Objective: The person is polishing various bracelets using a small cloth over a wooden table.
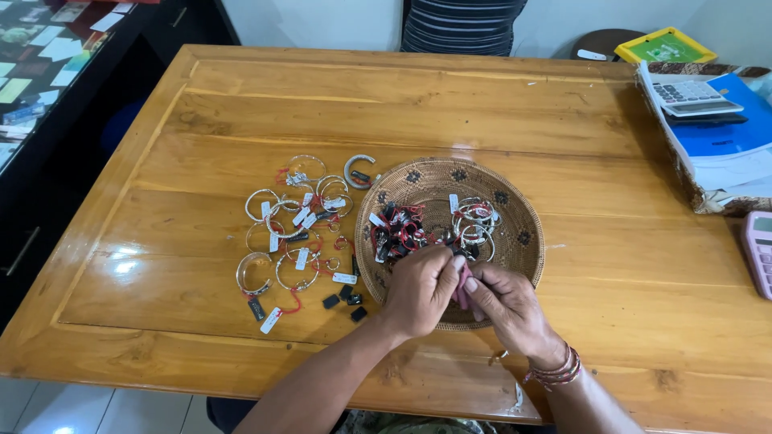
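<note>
Over the round woven straw basket (515, 210) on the shiny wooden bench (402, 104), the left hand (420, 291) and right hand (507, 307) pinch one small pink-red cloth (464, 283) in a tight grip, fingers curled together.

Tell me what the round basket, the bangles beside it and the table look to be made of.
Basket: woven plant fibre, likely rattan; tight coiled weave, matte brown with dark motifs. Bangles: probably silver-toned metal, given bright polished glints; the alloy cannot be told. Table: solid wood planks, visible grain and knots, glossy varnish reflecting light.
</note>
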